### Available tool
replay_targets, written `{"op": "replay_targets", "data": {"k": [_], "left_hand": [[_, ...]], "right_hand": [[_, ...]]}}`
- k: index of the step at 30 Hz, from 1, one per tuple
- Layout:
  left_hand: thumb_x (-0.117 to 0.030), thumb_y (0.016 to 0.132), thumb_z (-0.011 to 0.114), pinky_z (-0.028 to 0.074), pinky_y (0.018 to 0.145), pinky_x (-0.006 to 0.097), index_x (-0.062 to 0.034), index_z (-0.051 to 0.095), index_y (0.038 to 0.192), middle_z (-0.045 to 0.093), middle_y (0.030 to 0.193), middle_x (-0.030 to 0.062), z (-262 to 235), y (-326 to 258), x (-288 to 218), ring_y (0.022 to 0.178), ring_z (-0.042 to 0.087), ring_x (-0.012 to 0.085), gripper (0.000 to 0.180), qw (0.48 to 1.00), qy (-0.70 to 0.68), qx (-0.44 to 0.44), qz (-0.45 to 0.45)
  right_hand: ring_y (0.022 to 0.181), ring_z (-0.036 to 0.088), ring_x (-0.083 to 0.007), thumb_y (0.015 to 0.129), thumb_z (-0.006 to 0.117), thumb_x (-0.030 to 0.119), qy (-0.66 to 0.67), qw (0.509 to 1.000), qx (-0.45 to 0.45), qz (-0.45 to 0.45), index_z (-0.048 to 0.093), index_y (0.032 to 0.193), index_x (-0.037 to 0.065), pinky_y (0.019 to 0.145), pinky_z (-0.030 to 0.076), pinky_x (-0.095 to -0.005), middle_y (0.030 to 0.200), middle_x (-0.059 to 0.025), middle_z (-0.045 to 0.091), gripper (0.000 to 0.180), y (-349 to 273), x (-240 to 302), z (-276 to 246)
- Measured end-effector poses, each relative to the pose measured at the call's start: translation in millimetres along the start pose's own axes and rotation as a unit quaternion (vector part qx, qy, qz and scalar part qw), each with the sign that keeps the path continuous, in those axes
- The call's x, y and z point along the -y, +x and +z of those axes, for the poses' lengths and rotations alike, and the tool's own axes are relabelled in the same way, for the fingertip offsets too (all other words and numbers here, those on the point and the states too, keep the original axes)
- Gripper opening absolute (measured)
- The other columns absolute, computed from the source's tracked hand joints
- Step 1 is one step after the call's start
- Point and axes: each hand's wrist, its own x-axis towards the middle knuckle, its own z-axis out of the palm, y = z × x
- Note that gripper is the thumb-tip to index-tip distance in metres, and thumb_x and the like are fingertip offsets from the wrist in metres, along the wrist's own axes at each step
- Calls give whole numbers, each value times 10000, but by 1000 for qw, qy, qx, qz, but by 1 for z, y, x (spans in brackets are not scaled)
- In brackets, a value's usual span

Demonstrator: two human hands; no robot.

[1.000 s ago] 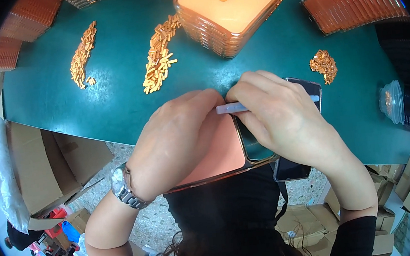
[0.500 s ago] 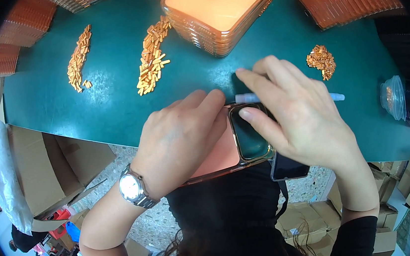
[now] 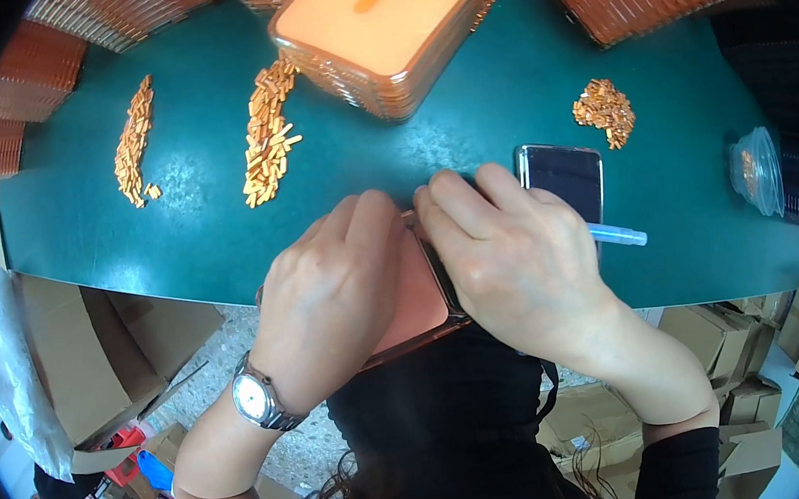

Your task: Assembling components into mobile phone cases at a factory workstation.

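Both hands clamp the orange phone case (image 3: 420, 301) at the table's (image 3: 222, 229) near edge: left hand (image 3: 332, 300) at nine o'clock, right hand (image 3: 509, 267) at three. Fingers curl tight on its rim (a pen (image 3: 617, 235) pokes out beneath the right hand), a dark phone (image 3: 562, 174) lying at one o'clock.

I see my orange phone case (image 3: 419, 296) with its dark rim, gold small parts (image 3: 266, 135), and the teal table (image 3: 492, 113).

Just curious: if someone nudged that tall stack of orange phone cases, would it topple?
Probably it would slide or lean before toppling: the stack of cases is broad and nested. The cases look thin and glossy, so likely light, and the upper ones might slip.
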Motion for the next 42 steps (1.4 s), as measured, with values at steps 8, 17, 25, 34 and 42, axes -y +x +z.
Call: {"op": "replay_targets", "data": {"k": [8, 17, 25, 34, 42], "left_hand": [[-76, 994, 682, 560, 655, 444, -56, 672, 1063, 695, 901, 148, -1, 5, -4, 782, 699, 367, 73, 998, -54, -25, 17], [-23, 1000, 676, 557, 659, 385, -34, 698, 1069, 692, 884, 117, -8, 16, -19, 757, 694, 322, 74, 994, -107, -2, 25], [-37, 1007, 668, 559, 691, 395, -42, 685, 1066, 692, 898, 127, -3, 25, -25, 792, 699, 338, 62, 995, -102, 18, 9], [-78, 1015, 650, 561, 731, 430, -33, 676, 1058, 700, 912, 157, -1, 30, -26, 835, 703, 369, 67, 995, -66, 70, -4], [-156, 1035, 644, 558, 700, 475, -72, 661, 1049, 693, 888, 145, -4, 31, -25, 827, 700, 376, 87, 996, -42, 84, -6]], "right_hand": [[946, 681, -231, 907, 783, 200, 135, 990, 19, 46, 701, 1235, -7, 700, 604, -345, 1079, -80, 659, 396, -15, -22, -41], [836, 708, -264, 814, 741, -22, 70, 974, -56, 209, 768, 1095, 93, 685, 587, -399, 952, -72, 644, 305, -87, -126, -57], [837, 691, -242, 783, 753, -42, -15, 992, -29, 123, 781, 1153, 84, 689, 572, -385, 935, -75, 619, 392, -71, -119, -39], [916, 688, -311, 877, 732, 19, 160, 967, -19, 199, 724, 1011, 60, 781, 560, -431, 977, -94, 651, 140, -64, -124, -48], [902, 699, -329, 901, 726, 14, 111, 980, 45, 158, 698, 972, -7, 769, 542, -409, 992, -127, 677, 80, -46, -126, -57]]}}
